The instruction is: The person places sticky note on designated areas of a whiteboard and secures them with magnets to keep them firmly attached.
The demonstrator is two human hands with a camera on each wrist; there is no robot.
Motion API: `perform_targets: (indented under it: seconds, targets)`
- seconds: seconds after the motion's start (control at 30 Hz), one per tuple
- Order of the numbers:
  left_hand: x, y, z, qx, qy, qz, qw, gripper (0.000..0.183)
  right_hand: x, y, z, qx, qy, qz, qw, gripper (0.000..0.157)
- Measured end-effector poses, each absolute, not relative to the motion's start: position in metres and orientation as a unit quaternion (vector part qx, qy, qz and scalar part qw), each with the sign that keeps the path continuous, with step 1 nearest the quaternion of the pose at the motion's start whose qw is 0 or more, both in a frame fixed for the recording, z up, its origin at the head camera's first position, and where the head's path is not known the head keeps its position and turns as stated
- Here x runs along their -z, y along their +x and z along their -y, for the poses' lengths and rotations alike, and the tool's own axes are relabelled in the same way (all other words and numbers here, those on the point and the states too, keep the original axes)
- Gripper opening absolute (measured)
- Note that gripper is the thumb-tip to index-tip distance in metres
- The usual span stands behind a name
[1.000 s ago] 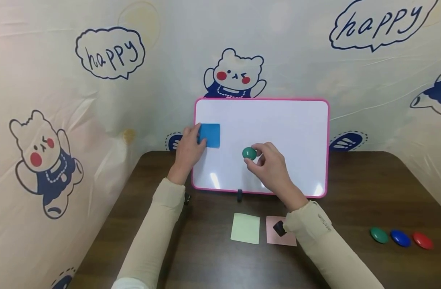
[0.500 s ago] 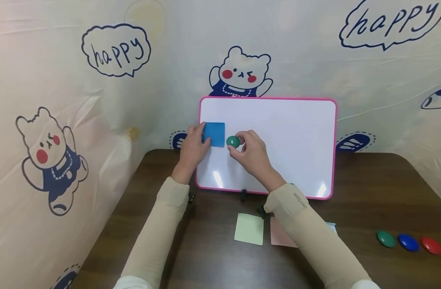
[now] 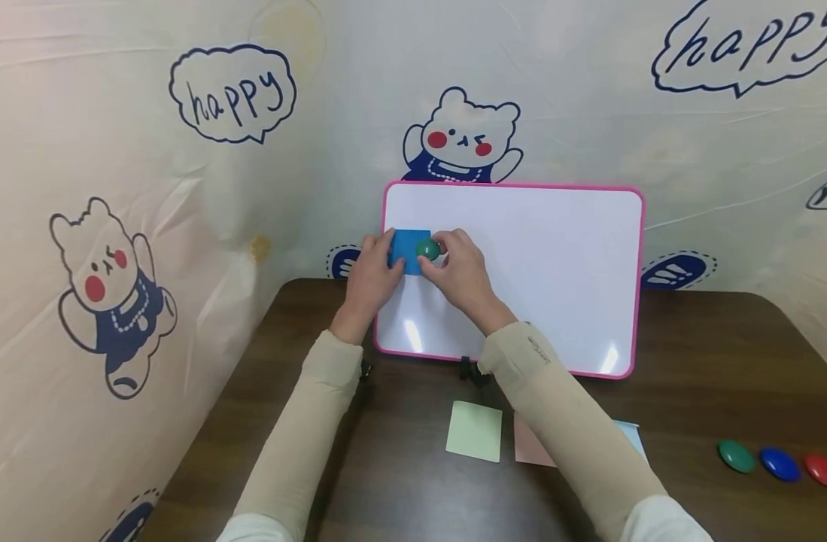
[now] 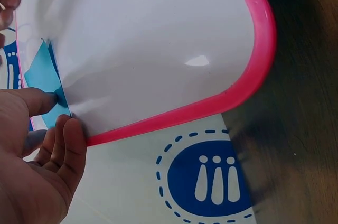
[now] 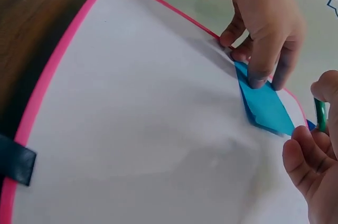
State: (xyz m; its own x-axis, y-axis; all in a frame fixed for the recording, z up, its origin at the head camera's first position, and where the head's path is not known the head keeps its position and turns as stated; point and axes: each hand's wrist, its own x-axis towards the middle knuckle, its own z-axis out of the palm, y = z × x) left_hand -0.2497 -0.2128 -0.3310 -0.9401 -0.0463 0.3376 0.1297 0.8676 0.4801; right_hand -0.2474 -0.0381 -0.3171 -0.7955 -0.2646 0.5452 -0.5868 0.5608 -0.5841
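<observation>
A blue paper square point(image 3: 405, 245) lies on the left part of the white magnetic board point(image 3: 521, 278), its lower edge a little off the surface in the right wrist view. My left hand point(image 3: 372, 278) presses the square's left side with thumb and forefinger. In the left wrist view its other fingers point(image 4: 68, 150) are at the board's pink edge. My right hand point(image 3: 462, 271) pinches a round green magnet point(image 3: 427, 249) between thumb and forefinger, in front of the square's right edge. Whether the magnet touches the paper, I cannot tell.
On the brown table point(image 3: 399, 482) lie a pale green paper square point(image 3: 475, 431), a pink one point(image 3: 531, 443) and a light blue one point(image 3: 631, 435), the latter two partly under the right sleeve. Green point(image 3: 736, 456), blue point(image 3: 780, 464) and red point(image 3: 824, 470) magnets lie at the right.
My right hand has carried the green magnet left and up across the board to the blue square. The left hand stays on the square. The head view has shifted slightly.
</observation>
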Motion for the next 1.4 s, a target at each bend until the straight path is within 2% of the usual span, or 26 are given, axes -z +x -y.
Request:
perform_targets:
  seconds: [0.4, 0.97, 1.23, 1.4]
  targets:
    - [0.332, -0.250, 0.214, 0.241, -0.023, 0.955, 0.171, 0.062, 0.314, -0.270, 0.062, -0.361, 0.176, 0.909, 0.110, 0.051]
    - [0.332, -0.248, 0.212, 0.234, -0.023, 0.956, 0.175, 0.062, 0.313, -0.276, 0.077, -0.297, 0.142, 0.936, 0.124, 0.048]
    - [0.332, -0.244, 0.213, 0.240, -0.027, 0.955, 0.173, 0.061, 0.318, -0.275, 0.082, -0.260, 0.159, 0.936, 0.178, 0.044]
    - [0.331, -0.243, 0.213, 0.239, -0.031, 0.956, 0.169, 0.061, 0.317, -0.274, 0.082, -0.253, 0.156, 0.937, 0.183, 0.045]
